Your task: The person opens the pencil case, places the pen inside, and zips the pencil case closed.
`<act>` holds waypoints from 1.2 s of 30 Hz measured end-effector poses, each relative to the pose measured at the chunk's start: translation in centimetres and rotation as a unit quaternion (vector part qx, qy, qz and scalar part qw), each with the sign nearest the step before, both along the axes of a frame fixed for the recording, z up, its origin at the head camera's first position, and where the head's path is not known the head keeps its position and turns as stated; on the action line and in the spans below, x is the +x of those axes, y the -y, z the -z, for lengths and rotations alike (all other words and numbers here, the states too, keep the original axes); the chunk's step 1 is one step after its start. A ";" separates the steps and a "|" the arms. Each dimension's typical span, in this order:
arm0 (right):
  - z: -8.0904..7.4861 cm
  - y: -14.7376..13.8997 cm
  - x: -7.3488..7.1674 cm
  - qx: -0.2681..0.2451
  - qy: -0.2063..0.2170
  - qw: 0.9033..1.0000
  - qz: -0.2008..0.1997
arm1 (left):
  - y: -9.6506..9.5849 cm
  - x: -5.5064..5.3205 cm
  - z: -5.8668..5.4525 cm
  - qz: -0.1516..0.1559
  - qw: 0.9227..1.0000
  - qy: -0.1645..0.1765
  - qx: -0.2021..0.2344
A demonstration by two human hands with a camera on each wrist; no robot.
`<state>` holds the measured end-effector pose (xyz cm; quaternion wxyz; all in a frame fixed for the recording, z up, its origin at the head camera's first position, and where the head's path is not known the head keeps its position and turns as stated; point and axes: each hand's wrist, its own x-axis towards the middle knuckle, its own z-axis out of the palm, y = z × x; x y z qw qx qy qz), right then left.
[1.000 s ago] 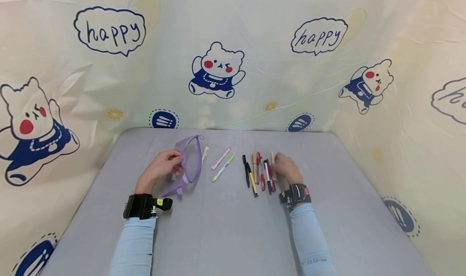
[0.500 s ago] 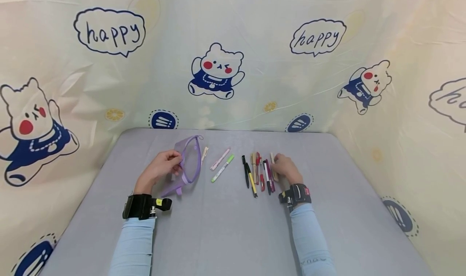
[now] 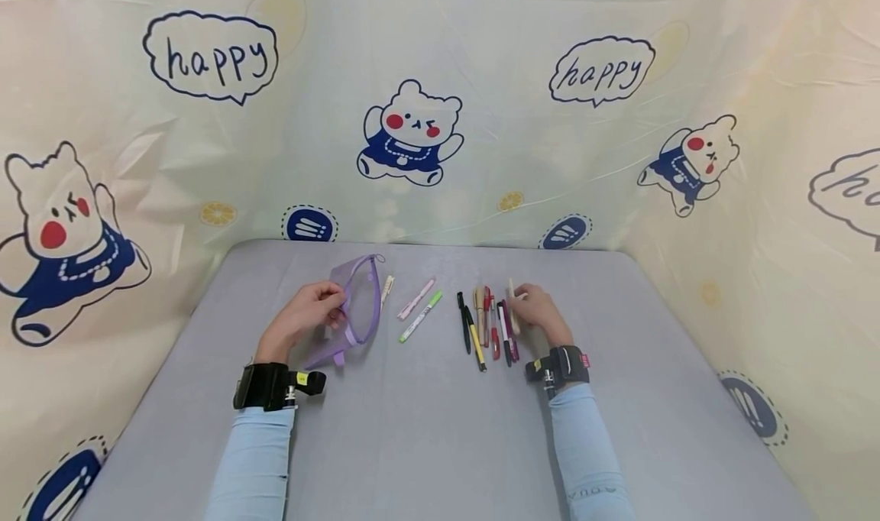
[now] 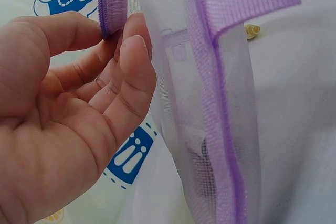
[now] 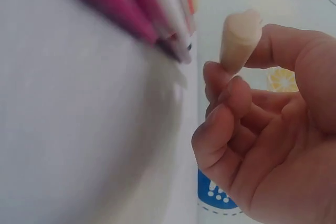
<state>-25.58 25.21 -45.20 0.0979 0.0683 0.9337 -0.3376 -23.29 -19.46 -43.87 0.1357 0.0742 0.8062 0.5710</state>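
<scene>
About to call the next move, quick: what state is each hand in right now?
Left hand: closed, pinching the edge of the purple-trimmed mesh pouch.
Right hand: closed, pinching a cream-coloured pen.

The grey counter [image 3: 426, 429] is backed and flanked by a pale cloth [image 3: 495, 17]. Above the counter's far edge, a winking bear [image 3: 402, 154] in blue is printed, with a "happy" speech bubble [image 3: 210, 56] set higher on either side. Beyond the counter's left side, a larger bear [image 3: 72, 261] is shown; above its far right corner, a tilted bear [image 3: 690, 166]. Along the counter's far edge, two blue badges [image 3: 310, 224] are partly cut off.
</scene>
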 end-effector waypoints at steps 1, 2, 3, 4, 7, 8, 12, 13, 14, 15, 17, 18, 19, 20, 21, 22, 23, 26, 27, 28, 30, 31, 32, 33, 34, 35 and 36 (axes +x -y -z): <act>0.0 0.0 0.0 -0.009 -0.005 1.000 -0.001 | 0.0 0.0 0.0 0.001 1.000 -0.001 0.000; -0.1 0.1 -0.1 -0.020 -0.010 1.000 -0.001 | 0.0 0.0 -0.1 0.001 1.000 -0.001 0.000; -0.1 0.1 -0.1 -0.029 -0.014 0.999 -0.003 | 0.0 -0.1 -0.1 0.001 1.000 -0.001 -0.001; -0.1 0.2 -0.2 -0.041 -0.017 0.999 -0.002 | 0.0 -0.1 -0.1 0.002 1.000 -0.001 -0.002; -0.1 0.6 -0.2 -0.072 -0.023 0.997 0.001 | -0.1 0.0 -0.2 0.004 1.000 -0.002 -0.001; -0.1 0.7 -0.2 -0.082 -0.023 0.996 0.001 | -0.1 0.1 -0.2 0.003 1.000 -0.003 -0.002; 0.0 1.5 -0.2 -0.124 -0.023 0.992 0.010 | -0.1 0.1 -0.2 0.005 1.000 -0.004 0.001; 0.0 1.7 -0.2 -0.138 -0.023 0.990 0.012 | -0.1 0.1 -0.2 0.004 1.000 -0.003 0.000; 0.0 1.9 -0.2 -0.152 -0.024 0.988 0.013 | -0.1 0.1 -0.2 0.003 1.000 -0.003 0.000; 0.0 2.1 -0.2 -0.166 -0.024 0.986 0.015 | -0.1 0.1 -0.2 0.002 1.000 -0.001 0.001; 0.0 2.5 -0.2 -0.192 -0.024 0.981 0.019 | 0.0 0.1 -0.2 -0.001 1.000 0.002 0.001; 0.0 2.7 -0.2 -0.200 -0.023 0.979 0.020 | 0.0 0.1 -0.2 0.000 1.000 0.002 0.002; 0.0 2.9 -0.2 -0.210 -0.021 0.977 0.021 | 0.0 0.0 -0.2 -0.001 1.000 0.002 0.003; 0.0 3.0 -0.2 -0.217 -0.021 0.976 0.021 | 0.0 0.0 -0.2 0.001 1.000 0.001 0.003; 0.0 3.2 -0.2 -0.223 -0.019 0.974 0.022 | 0.0 0.0 -0.2 0.000 1.000 0.001 0.004; 0.0 3.4 -0.3 -0.227 -0.019 0.973 0.022 | 0.0 0.0 -0.3 0.002 1.000 0.001 0.004; 0.0 3.5 -0.3 -0.230 -0.018 0.973 0.022 | 0.1 0.0 -0.2 0.002 1.000 0.001 0.006; -0.2 4.3 -0.3 -0.255 -0.013 0.967 0.019 | 0.2 -0.1 -0.2 0.004 1.000 0.002 0.004; -0.2 4.6 -0.3 -0.267 -0.012 0.964 0.019 | 0.2 -0.2 -0.2 0.004 1.000 0.002 0.004; -0.3 4.9 -0.4 -0.280 -0.010 0.960 0.017 | 0.3 -0.2 -0.1 0.004 1.000 0.002 0.004; -0.4 5.6 -0.4 -0.308 -0.007 0.951 0.012 | 0.3 -0.2 -0.1 0.004 1.000 0.000 0.002; -0.4 5.9 -0.4 -0.319 -0.005 0.948 0.010 | 0.3 -0.1 -0.2 0.004 1.000 -0.001 0.001; -0.4 6.2 -0.4 -0.330 -0.005 0.944 0.006 | 0.2 -0.1 -0.3 0.005 1.000 -0.001 0.001; -0.4 6.5 -0.5 -0.336 -0.003 0.942 0.003 | 0.2 0.0 -0.3 0.005 1.000 -0.002 0.002; -0.6 6.8 -0.5 -0.339 -0.001 0.941 0.001 | 0.2 0.0 -0.4 0.005 1.000 -0.002 0.002; -0.7 7.2 -0.5 -0.339 0.000 0.941 -0.002 | 0.1 0.1 -0.5 0.005 1.000 -0.002 0.002; -0.8 7.5 -0.5 -0.338 0.000 0.941 -0.004 | 0.1 0.1 -0.5 0.005 1.000 -0.002 0.002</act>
